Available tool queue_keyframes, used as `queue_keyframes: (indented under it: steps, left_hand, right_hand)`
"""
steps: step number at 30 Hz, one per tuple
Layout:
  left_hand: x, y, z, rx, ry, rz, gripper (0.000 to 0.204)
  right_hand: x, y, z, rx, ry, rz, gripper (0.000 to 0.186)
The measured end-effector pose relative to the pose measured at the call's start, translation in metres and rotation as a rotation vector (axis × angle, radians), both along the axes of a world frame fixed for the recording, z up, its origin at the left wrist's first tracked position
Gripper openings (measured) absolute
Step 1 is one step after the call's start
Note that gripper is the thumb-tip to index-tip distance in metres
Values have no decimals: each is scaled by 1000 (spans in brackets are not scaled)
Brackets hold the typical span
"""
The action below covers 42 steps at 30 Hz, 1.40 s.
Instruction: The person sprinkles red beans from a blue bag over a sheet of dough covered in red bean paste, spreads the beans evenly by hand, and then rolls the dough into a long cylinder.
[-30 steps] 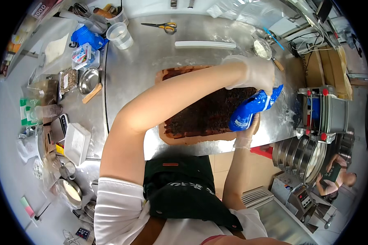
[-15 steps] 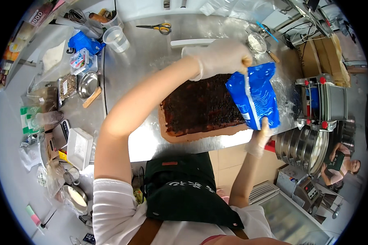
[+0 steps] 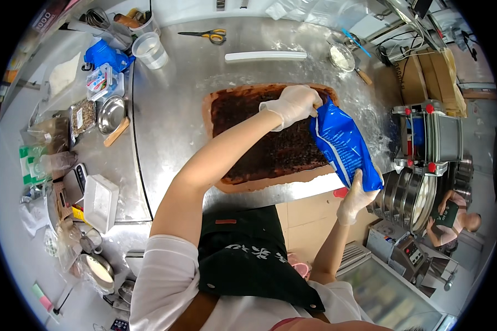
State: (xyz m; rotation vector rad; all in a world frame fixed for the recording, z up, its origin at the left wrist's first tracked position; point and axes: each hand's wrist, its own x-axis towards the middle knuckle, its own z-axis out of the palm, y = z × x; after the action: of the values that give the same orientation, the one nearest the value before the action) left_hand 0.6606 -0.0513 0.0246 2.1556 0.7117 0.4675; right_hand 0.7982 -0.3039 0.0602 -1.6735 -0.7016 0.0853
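Observation:
A flat brown dough sheet (image 3: 301, 177) lies on the steel table, covered almost to its edges with a dark spread (image 3: 248, 154) dotted with small dark bits. Over its right side I hold a blue plastic bag (image 3: 345, 140) tilted on a slant. My left hand (image 3: 297, 106), in a clear glove, is closed on the upper left end of the bag. My right hand (image 3: 359, 199), gloved too, grips the lower end near the table's front edge. The bag's contents are hidden.
Behind the dough lie a white bar (image 3: 266, 55) and scissors (image 3: 207, 36). A floury sieve (image 3: 343, 58) rests at back right. To the left are a clear plastic tub (image 3: 151, 51), a steel bowl (image 3: 111, 115) and a white tray (image 3: 101, 203). Another person (image 3: 453, 218) appears far right.
My left hand has come down and leftward, bringing the bag's upper end lower over the dough. The bag leans more to the left, and my right hand sits slightly lower.

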Motion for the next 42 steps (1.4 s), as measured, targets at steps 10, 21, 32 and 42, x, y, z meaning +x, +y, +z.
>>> queue_keyframes:
  steps: [10, 21, 32, 42]
  left_hand:
    - [19, -6, 6, -26, 36, -100, 20]
    - [-61, -16, 14, -42, 104, -237, 15]
    - [-86, -5, 9, -142, 55, -90, 18]
    - [-115, 27, 11, -111, -2, 32, 19]
  right_hand:
    - [14, -21, -9, 34, -18, -24, 36]
    - [-31, -30, 2, -50, 256, 99, 41]
    - [-48, -18, -11, -27, 133, 122, 37]
    - [-74, 34, 6, 27, 193, 149, 38]
